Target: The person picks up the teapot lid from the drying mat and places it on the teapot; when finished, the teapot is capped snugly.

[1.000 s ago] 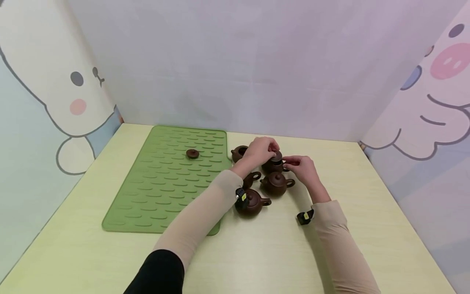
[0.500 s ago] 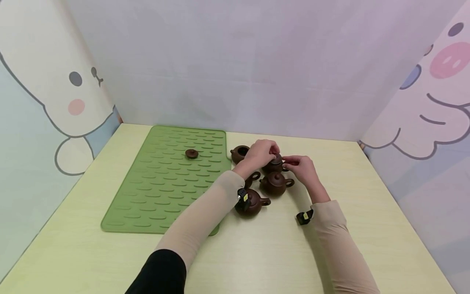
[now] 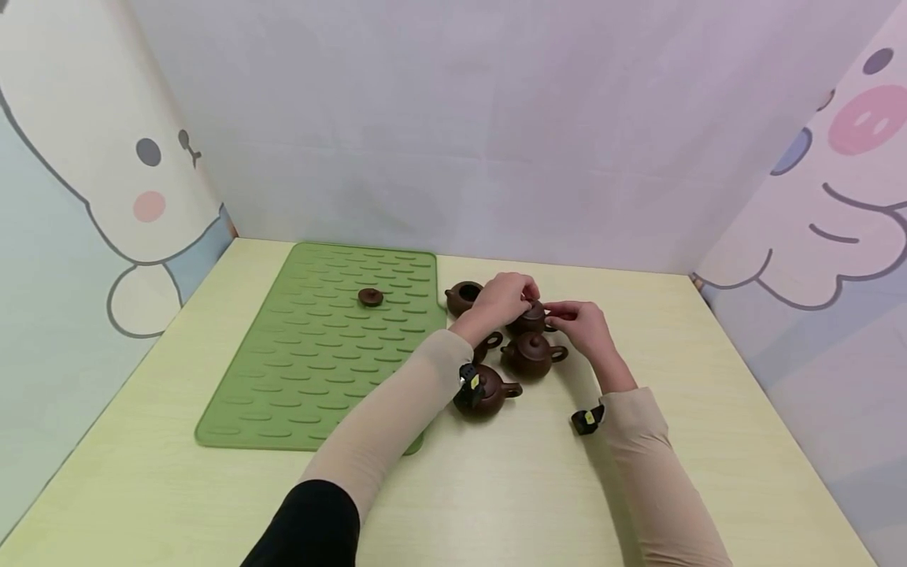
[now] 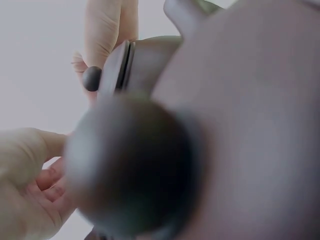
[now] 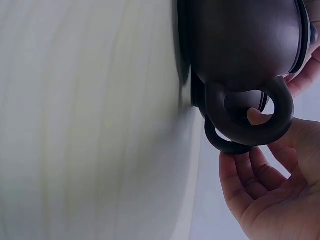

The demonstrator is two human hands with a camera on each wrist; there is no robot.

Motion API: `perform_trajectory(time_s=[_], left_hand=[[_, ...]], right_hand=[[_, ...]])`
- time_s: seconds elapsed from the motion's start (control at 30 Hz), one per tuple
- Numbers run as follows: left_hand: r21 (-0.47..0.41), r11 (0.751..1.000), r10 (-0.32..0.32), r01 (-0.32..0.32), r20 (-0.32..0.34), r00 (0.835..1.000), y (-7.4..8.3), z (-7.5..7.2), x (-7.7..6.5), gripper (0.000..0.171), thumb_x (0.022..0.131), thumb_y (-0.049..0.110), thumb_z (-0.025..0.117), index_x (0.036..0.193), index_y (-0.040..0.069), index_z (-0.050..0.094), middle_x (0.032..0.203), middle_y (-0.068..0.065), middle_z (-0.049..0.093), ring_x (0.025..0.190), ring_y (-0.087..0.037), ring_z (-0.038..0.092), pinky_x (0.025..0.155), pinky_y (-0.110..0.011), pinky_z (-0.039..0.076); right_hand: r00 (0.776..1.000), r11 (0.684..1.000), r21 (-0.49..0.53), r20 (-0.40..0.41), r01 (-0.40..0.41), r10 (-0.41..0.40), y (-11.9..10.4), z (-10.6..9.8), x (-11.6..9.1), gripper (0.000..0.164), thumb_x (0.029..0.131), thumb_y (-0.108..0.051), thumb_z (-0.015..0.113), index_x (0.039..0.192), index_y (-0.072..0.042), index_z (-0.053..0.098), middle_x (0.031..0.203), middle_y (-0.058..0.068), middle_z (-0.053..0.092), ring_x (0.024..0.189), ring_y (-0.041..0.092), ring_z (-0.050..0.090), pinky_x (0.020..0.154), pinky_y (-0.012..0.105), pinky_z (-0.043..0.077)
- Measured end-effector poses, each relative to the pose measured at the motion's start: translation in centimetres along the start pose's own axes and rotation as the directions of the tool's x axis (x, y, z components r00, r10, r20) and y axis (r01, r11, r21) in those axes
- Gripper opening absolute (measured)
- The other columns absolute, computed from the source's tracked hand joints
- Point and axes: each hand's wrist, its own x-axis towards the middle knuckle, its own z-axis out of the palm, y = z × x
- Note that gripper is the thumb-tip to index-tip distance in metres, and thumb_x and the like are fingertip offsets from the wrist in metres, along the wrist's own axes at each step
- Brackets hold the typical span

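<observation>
In the head view, my left hand (image 3: 501,299) reaches over a dark brown teapot (image 3: 527,318) at the back of a group. Its fingers pinch the lid's round knob (image 4: 92,78), and the lid (image 4: 114,70) sits on the pot's mouth with a thin dark seam below it. My right hand (image 3: 581,324) holds the same pot's loop handle (image 5: 225,143) between thumb and fingertips. Closer in stands a second lidded teapot (image 3: 531,356); its handle (image 5: 250,137) overlaps the held one in the right wrist view, and its blurred knob (image 4: 130,165) fills much of the left wrist view.
A lidless teapot (image 3: 464,296) stands beyond my left wrist. Another lidded teapot (image 3: 485,398) is at the front of the group, with one more handle (image 3: 494,339) showing past my forearm. A loose lid (image 3: 371,297) lies on the green mat (image 3: 283,378) at left.
My left hand has come down slightly with the lid, which now sits lower on the far teapot. The right hand stays at the handle.
</observation>
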Motion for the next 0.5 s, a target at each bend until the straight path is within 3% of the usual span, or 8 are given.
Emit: perform_trajectory(time_s=[0.3, 0.5], left_hand=[[-0.031, 0.999, 0.021, -0.020, 0.050, 0.999, -0.2, -0.9, -0.4, 0.019, 0.097, 0.015, 0.062, 0.115, 0.019, 0.069, 0.119, 0.002, 0.070, 0.107, -0.014, 0.064, 0.090, -0.029, 0.054], [-0.057, 0.998, 0.032, -0.029, 0.049, 0.998, -0.6, -1.8, -0.8, 0.021, 0.097, 0.016, 0.063, 0.118, 0.017, 0.068, 0.119, 0.000, 0.070, 0.108, -0.016, 0.064, 0.092, -0.031, 0.054]], right_hand=[[1.000, 1.000, 0.004, 0.000, 0.012, -0.012, 0.0, 0.0, -0.1, 0.030, 0.095, -0.006, 0.066, 0.124, 0.003, 0.067, 0.119, 0.024, 0.070, 0.105, 0.032, 0.069, 0.075, 0.014, 0.052], [1.000, 1.000, 0.010, -0.003, 0.009, -0.009, 0.0, -0.1, -0.3, 0.031, 0.095, -0.007, 0.066, 0.124, 0.003, 0.067, 0.118, 0.024, 0.070, 0.103, 0.029, 0.070, 0.075, 0.014, 0.051]])
